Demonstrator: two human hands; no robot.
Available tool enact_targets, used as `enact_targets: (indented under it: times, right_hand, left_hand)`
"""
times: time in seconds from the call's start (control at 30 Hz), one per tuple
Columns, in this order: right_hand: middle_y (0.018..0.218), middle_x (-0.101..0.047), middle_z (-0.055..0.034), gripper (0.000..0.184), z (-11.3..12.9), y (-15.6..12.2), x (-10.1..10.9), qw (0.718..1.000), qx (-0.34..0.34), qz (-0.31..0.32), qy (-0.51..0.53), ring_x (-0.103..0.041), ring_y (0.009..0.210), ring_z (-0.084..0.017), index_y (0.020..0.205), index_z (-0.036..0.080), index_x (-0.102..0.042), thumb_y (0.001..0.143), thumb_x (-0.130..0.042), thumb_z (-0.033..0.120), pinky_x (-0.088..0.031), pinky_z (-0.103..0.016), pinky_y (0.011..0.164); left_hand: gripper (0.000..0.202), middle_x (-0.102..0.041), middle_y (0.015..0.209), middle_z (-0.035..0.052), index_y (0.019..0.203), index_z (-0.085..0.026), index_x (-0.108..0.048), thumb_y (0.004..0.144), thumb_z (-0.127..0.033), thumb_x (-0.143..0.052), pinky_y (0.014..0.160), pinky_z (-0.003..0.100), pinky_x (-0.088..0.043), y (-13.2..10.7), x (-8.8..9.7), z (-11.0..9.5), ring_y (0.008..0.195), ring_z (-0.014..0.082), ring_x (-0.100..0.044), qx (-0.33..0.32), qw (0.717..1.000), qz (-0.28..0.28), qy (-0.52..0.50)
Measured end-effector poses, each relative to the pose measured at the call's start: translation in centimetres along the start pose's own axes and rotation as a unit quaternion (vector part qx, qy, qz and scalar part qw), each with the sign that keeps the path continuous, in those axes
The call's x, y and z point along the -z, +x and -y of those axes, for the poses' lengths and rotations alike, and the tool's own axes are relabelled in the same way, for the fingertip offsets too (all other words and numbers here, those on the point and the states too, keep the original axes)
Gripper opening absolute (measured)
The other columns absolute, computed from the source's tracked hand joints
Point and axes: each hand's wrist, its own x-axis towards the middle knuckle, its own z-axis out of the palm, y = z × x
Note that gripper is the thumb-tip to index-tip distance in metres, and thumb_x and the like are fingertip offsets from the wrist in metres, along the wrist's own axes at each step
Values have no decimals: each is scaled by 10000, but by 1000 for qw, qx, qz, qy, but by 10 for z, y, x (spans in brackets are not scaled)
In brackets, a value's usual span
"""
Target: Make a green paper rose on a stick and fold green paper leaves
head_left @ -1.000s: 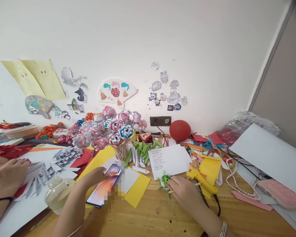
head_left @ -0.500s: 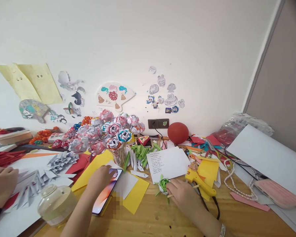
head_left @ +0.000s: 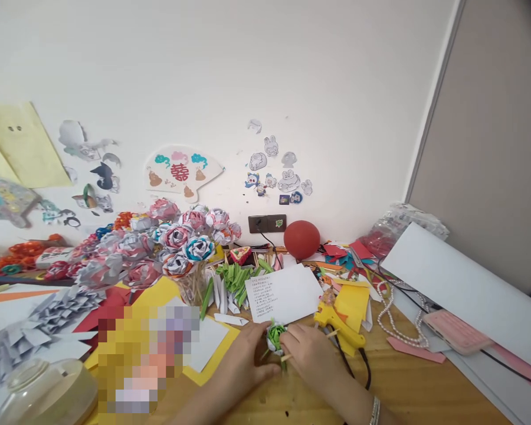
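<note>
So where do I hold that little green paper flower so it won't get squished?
Pinch the thin wooden stick poking out under the green paper flower, coming from the near side, as the right hand seems to. The stick looks stiff; the folded petals look soft and would likely crush. The left hand touches the bloom's side.

So the paper flower (head_left: pixel 275 337) is sitting on the table (head_left: pixel 407 383) between the left hand (head_left: pixel 243 363) and right hand (head_left: pixel 307 354), both touching it. The glue gun (head_left: pixel 338 321) is lying just to its right and the note card (head_left: pixel 283 293) just behind. The rose bouquet (head_left: pixel 177 248) is standing further back on the left, and the ball (head_left: pixel 301 239) is resting by the wall.
</note>
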Motion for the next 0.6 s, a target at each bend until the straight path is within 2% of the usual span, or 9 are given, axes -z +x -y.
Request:
enact_targets:
  times: [0.1,0.2,0.3,0.4,0.47,0.53,0.6]
  right_hand:
    - [640,-551,13,201,3,1,0,999,17,-28,-27,-499,568,-150,668,195,-500,853,-500,117,-263,-293,494]
    - [619,-540,7,226,4,2,2,997,33,-55,-44,-479,546,-151,659,193,-493,850,-466,75,-242,-300,480]
    - [603,-537,2,263,4,3,4,995,39,-74,-49,-478,531,-156,653,192,-495,857,-415,49,-232,-305,473]
    - [584,-532,-4,294,2,6,8,992,43,-103,-58,-485,515,-162,640,195,-495,864,-376,47,-231,-306,463]
    - [581,-537,0,282,1,7,14,992,36,-111,-49,-494,508,-161,641,199,-493,866,-385,66,-249,-297,462]
    - [636,-576,1,192,-1,9,26,995,5,-100,-8,-532,544,-165,712,206,-513,872,-432,136,-300,-280,480]
    - [757,-620,-12,70,-4,11,44,993,-49,-81,72,-583,634,-178,902,210,-517,873,-474,257,-369,-269,527]
  left_hand:
    - [723,-544,1240,140,1306,-226,-438,644,-259,-725,951,420,-413,-1,-14,4,1109,303,-522,-6,997,-19,-74]
    - [720,-536,1197,139,1302,-220,-391,661,-292,-710,890,398,-452,0,-25,4,1004,274,-567,1,989,-17,-148]
    - [702,-528,1157,117,1288,-244,-327,674,-245,-667,832,376,-470,3,-34,-1,894,228,-590,25,977,-33,-208]
    - [723,-454,1241,120,1272,-278,-264,660,-223,-645,851,359,-467,7,-42,-8,973,224,-585,38,951,-64,-301]
    - [724,-425,1284,122,1239,-285,-284,623,-221,-660,860,337,-471,10,-46,-13,1060,238,-561,37,933,-74,-350]
    - [670,-488,1233,111,1198,-278,-342,609,-211,-656,836,324,-484,13,-49,-19,1049,241,-570,44,929,-80,-357]
    - [582,-581,1103,89,1177,-266,-379,651,-229,-626,796,329,-496,16,-50,-24,952,232,-608,61,935,-85,-339]
